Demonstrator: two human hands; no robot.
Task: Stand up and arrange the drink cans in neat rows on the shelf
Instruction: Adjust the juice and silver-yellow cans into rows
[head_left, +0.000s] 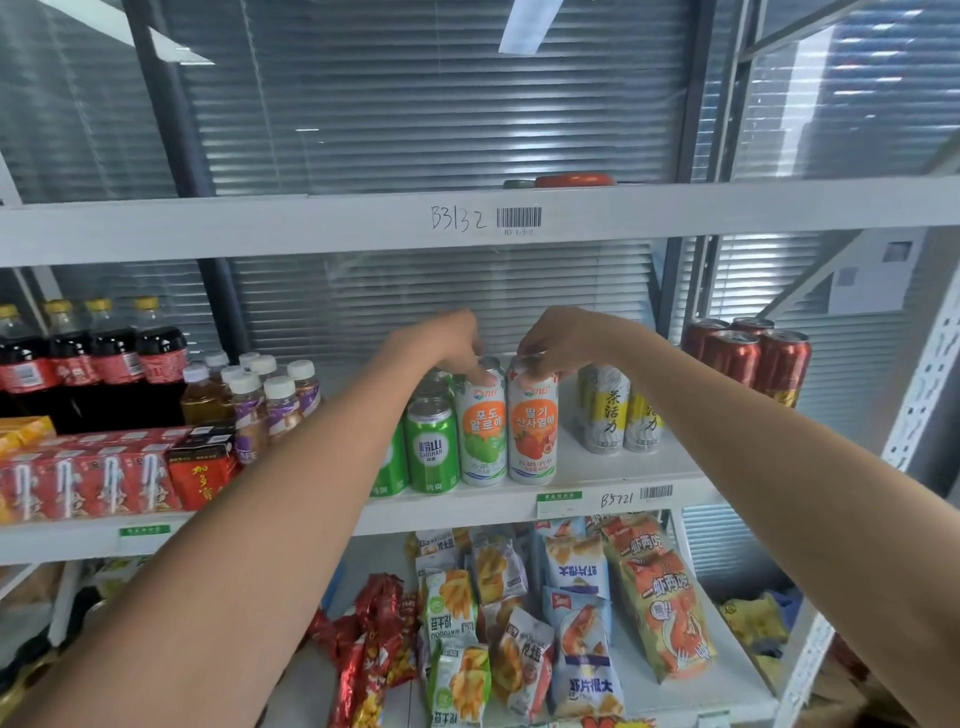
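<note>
On the middle shelf (613, 483) two tall white cans stand upright side by side at the front edge. My left hand (447, 340) pinches the top of the white can with a green grape picture (483, 436). My right hand (558, 338) pinches the top rim of the white can with a strawberry picture (532, 431). Green cans (432, 447) stand in a row just left of them, partly hidden by my left forearm. Two silver-and-yellow cans (605, 410) stand to the right, and red cans (748, 358) at the far right.
Cola bottles (104, 358), small white-capped bottles (260, 395) and red drink cartons (104, 478) fill the shelf's left part. Snack bags (571, 613) lie on the shelf below. The upper shelf (363, 223) overhangs the cans. A perforated white upright (930, 374) bounds the right side.
</note>
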